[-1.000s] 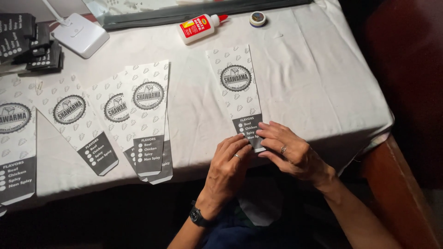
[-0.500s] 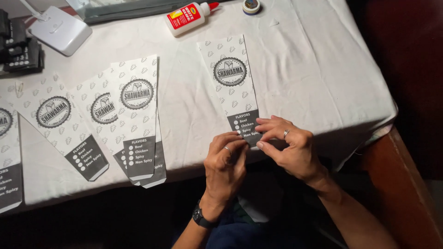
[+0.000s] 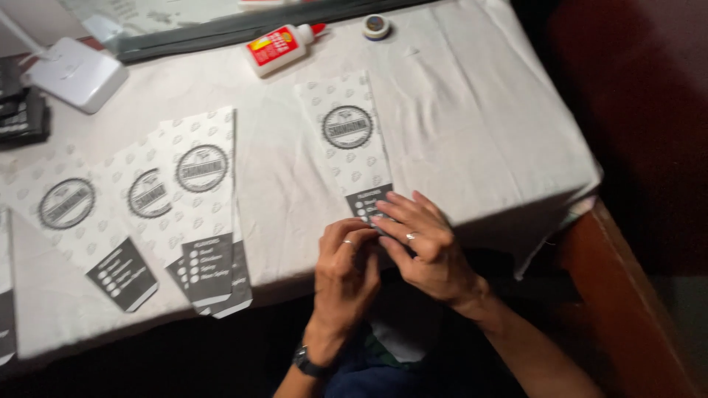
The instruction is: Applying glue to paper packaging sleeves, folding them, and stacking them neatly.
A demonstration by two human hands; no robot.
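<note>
At lower centre, both the left hand (image 3: 346, 269) and right hand (image 3: 420, 243) pinched the paper sleeve (image 3: 346, 140) at its dark end. Firm, even fingertip pressure there would likely keep the fold neat.

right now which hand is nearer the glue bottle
Left, though only slightly. The left hand sits at the table's near edge, below the glue bottle. The right hand lies further right, fingers on the paper sleeve.

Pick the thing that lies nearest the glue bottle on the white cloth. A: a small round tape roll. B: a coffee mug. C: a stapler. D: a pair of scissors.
A: the small round tape roll lies just right of the glue bottle, at the far edge of the white cloth; no scissors, mug or stapler shows.
</note>
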